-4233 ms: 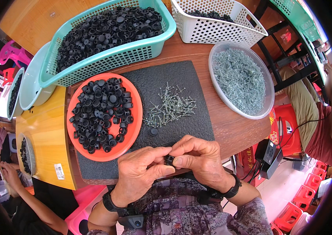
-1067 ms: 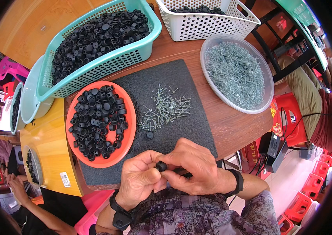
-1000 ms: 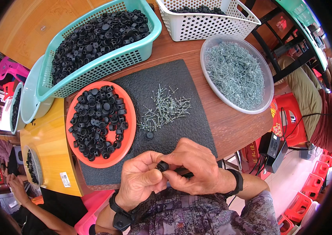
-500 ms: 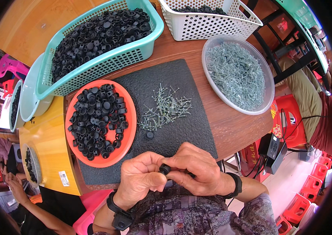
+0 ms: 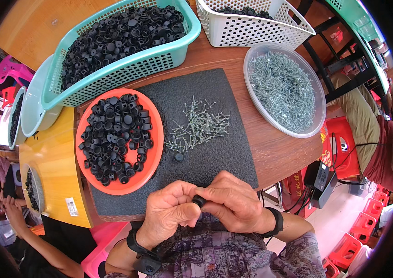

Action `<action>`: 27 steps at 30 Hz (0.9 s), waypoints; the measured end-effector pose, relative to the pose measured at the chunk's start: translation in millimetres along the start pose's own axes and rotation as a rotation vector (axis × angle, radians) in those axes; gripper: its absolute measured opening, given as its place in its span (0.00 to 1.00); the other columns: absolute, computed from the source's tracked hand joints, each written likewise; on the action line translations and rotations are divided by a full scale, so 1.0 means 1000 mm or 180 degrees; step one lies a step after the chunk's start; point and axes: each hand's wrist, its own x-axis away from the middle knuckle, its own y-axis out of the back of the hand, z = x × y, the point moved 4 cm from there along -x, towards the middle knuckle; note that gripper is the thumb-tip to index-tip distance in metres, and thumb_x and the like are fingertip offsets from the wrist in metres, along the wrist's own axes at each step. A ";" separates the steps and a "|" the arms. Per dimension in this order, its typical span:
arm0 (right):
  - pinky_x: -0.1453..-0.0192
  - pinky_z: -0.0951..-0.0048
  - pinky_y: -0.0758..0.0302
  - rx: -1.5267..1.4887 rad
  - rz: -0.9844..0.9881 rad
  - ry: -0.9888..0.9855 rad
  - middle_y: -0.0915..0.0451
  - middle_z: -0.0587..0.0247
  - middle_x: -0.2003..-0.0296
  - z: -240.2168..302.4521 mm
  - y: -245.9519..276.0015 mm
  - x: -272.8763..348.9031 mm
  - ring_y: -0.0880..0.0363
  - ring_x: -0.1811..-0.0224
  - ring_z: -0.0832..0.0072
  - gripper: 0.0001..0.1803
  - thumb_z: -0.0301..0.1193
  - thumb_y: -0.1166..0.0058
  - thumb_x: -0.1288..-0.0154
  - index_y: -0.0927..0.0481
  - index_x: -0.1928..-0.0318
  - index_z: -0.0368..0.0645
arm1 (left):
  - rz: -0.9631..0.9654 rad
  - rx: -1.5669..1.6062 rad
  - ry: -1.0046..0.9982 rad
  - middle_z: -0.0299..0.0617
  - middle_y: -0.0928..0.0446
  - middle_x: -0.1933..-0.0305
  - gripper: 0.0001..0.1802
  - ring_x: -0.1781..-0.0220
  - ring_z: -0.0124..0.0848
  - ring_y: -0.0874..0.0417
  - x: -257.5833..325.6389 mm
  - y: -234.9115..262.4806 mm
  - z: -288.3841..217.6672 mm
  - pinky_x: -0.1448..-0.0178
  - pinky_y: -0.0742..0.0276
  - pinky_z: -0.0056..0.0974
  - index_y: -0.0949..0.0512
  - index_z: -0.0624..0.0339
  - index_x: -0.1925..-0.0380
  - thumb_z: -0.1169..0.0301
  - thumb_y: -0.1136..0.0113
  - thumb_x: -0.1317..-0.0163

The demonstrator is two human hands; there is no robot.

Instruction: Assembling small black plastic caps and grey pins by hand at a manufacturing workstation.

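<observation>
— While held low at the near edge of the table (image 5: 270,153), pinching a small black cap (image 5: 198,201) between them: left hand (image 5: 171,215) and right hand (image 5: 233,208), fingertips pressed together over it.

— Pose?

— Both curled, knuckles up, wrists close to the chest. Left thumb against the cap from below, right fingers folded over it from the other side. Dark band on each wrist.

— Just beyond?

— Black textured mat (image 5: 205,139), with a loose heap of small silver screws (image 5: 198,127) in its middle and one lone black cap (image 5: 178,157) just below that heap.

— Left of the mat?

— Round orange plate (image 5: 154,153), overlapping the mat's left edge, full of black caps.

— Farther out?

— Teal slotted basket (image 5: 127,69) piled with more caps, behind the plate. White slotted basket (image 5: 252,28) at the top. Clear round tub (image 5: 317,116) of screws on the right, beside the mat.

— Labels?

— Small white rectangular sticker (image 5: 71,206) on the yellow tabletop, lower left, near the plate. Print too small to tell.
</observation>
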 end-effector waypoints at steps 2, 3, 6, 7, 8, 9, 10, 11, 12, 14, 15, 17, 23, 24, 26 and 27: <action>0.73 0.69 0.31 0.0001 -0.0026 -0.0043 0.23 0.54 0.73 0.001 -0.001 0.000 0.27 0.76 0.64 0.22 0.17 0.35 0.59 0.23 0.58 0.28 | -0.0038 -0.0064 -0.0075 0.42 0.25 0.76 0.27 0.81 0.23 0.26 0.000 0.000 0.000 0.79 0.33 0.23 0.28 0.75 0.61 0.61 0.30 0.49; 0.73 0.68 0.31 -0.0010 -0.0071 -0.0021 0.23 0.54 0.74 0.002 -0.002 -0.001 0.27 0.76 0.64 0.23 0.17 0.35 0.59 0.23 0.57 0.28 | -0.0054 -0.0057 -0.0116 0.42 0.25 0.75 0.27 0.80 0.23 0.26 0.000 0.000 0.001 0.79 0.33 0.24 0.28 0.75 0.61 0.61 0.30 0.49; 0.73 0.68 0.31 0.0036 -0.0185 0.0081 0.23 0.54 0.74 0.000 -0.004 0.001 0.27 0.76 0.64 0.24 0.17 0.35 0.59 0.23 0.57 0.27 | -0.0039 -0.0041 -0.0143 0.41 0.25 0.75 0.27 0.80 0.22 0.27 -0.001 0.000 0.001 0.78 0.33 0.24 0.28 0.75 0.61 0.61 0.30 0.49; 0.74 0.68 0.31 0.0093 -0.0248 0.0166 0.23 0.54 0.74 0.001 -0.005 0.002 0.27 0.77 0.64 0.24 0.17 0.35 0.59 0.23 0.56 0.27 | -0.0011 -0.0030 -0.0135 0.41 0.25 0.74 0.27 0.80 0.22 0.27 -0.001 0.000 0.001 0.78 0.33 0.25 0.28 0.75 0.62 0.61 0.31 0.49; 0.74 0.68 0.31 0.0097 -0.0256 0.0161 0.23 0.54 0.74 0.001 -0.005 0.002 0.27 0.77 0.64 0.24 0.17 0.35 0.59 0.23 0.56 0.27 | -0.0005 -0.0033 -0.0126 0.41 0.25 0.74 0.27 0.80 0.22 0.27 -0.001 -0.001 0.002 0.78 0.33 0.25 0.28 0.75 0.62 0.61 0.31 0.49; 0.74 0.68 0.31 0.0125 -0.0256 0.0160 0.23 0.54 0.74 0.001 -0.005 0.002 0.27 0.77 0.64 0.23 0.17 0.36 0.59 0.23 0.56 0.27 | -0.0014 0.0024 -0.0178 0.41 0.25 0.75 0.26 0.80 0.22 0.28 -0.001 -0.002 0.002 0.78 0.33 0.25 0.28 0.75 0.62 0.61 0.31 0.49; 0.75 0.68 0.31 0.0152 -0.0255 0.0160 0.23 0.54 0.74 0.002 -0.005 0.001 0.27 0.77 0.64 0.23 0.18 0.36 0.58 0.23 0.57 0.27 | -0.0023 0.0081 -0.0231 0.41 0.25 0.75 0.26 0.81 0.21 0.28 -0.001 -0.002 0.002 0.78 0.33 0.25 0.28 0.74 0.62 0.61 0.31 0.49; 0.75 0.68 0.31 0.0152 -0.0258 0.0158 0.23 0.54 0.74 0.003 -0.004 0.001 0.27 0.77 0.64 0.23 0.18 0.36 0.58 0.23 0.57 0.27 | -0.0023 0.0079 -0.0227 0.41 0.25 0.75 0.26 0.81 0.21 0.28 0.000 -0.002 0.003 0.78 0.33 0.25 0.28 0.74 0.62 0.61 0.31 0.49; 0.74 0.68 0.32 0.0153 -0.0208 0.0127 0.24 0.54 0.74 0.003 -0.004 0.001 0.27 0.77 0.64 0.23 0.19 0.35 0.57 0.23 0.56 0.27 | -0.0023 0.0107 -0.0233 0.41 0.25 0.74 0.26 0.81 0.21 0.29 0.000 -0.002 0.003 0.78 0.33 0.25 0.28 0.74 0.62 0.61 0.31 0.48; 0.74 0.68 0.32 0.0157 -0.0162 0.0094 0.24 0.54 0.74 0.006 -0.002 -0.001 0.27 0.76 0.64 0.23 0.20 0.35 0.55 0.24 0.55 0.27 | -0.0018 0.0133 -0.0235 0.42 0.24 0.73 0.26 0.81 0.21 0.29 -0.002 -0.003 0.002 0.78 0.33 0.25 0.28 0.74 0.62 0.61 0.31 0.48; 0.73 0.68 0.32 0.0024 -0.0052 -0.0035 0.24 0.54 0.74 0.008 -0.002 -0.003 0.28 0.76 0.64 0.23 0.22 0.35 0.54 0.24 0.54 0.28 | -0.0075 0.0145 -0.0276 0.42 0.24 0.72 0.26 0.81 0.21 0.29 -0.002 -0.003 -0.001 0.78 0.33 0.25 0.28 0.74 0.62 0.61 0.31 0.48; 0.73 0.68 0.32 -0.0116 0.0057 -0.0169 0.24 0.55 0.74 0.007 -0.003 -0.004 0.28 0.75 0.64 0.24 0.24 0.35 0.52 0.25 0.53 0.28 | -0.0138 0.0156 -0.0312 0.43 0.23 0.71 0.25 0.81 0.20 0.30 -0.002 -0.002 -0.003 0.78 0.33 0.25 0.28 0.74 0.62 0.61 0.32 0.47; 0.71 0.67 0.33 -0.0040 -0.0076 -0.0359 0.26 0.58 0.75 0.005 -0.008 -0.003 0.28 0.75 0.64 0.23 0.27 0.35 0.50 0.26 0.54 0.31 | -0.0162 -0.0386 -0.0540 0.44 0.23 0.65 0.24 0.71 0.23 0.25 -0.001 0.001 0.002 0.68 0.28 0.25 0.28 0.73 0.61 0.60 0.33 0.45; 0.71 0.67 0.33 0.0015 -0.0126 -0.0281 0.26 0.58 0.75 0.006 -0.008 -0.003 0.29 0.75 0.63 0.23 0.27 0.35 0.50 0.26 0.54 0.31 | -0.0202 -0.0516 -0.0587 0.43 0.23 0.65 0.24 0.69 0.23 0.24 -0.001 0.001 0.002 0.66 0.28 0.25 0.28 0.72 0.61 0.60 0.34 0.45; 0.71 0.66 0.33 0.0081 -0.0192 -0.0206 0.27 0.58 0.75 0.004 -0.010 -0.002 0.29 0.75 0.63 0.22 0.27 0.36 0.50 0.26 0.55 0.31 | -0.0223 -0.0653 -0.0627 0.42 0.23 0.65 0.24 0.67 0.24 0.24 -0.002 0.003 0.004 0.64 0.28 0.25 0.28 0.72 0.61 0.60 0.34 0.45; 0.71 0.66 0.34 0.0157 -0.0263 -0.0095 0.27 0.58 0.75 0.004 -0.011 -0.001 0.29 0.75 0.63 0.23 0.26 0.36 0.51 0.27 0.54 0.30 | -0.0120 -0.0704 -0.0800 0.39 0.24 0.66 0.22 0.69 0.20 0.27 -0.004 0.003 0.006 0.68 0.31 0.23 0.28 0.71 0.59 0.62 0.36 0.42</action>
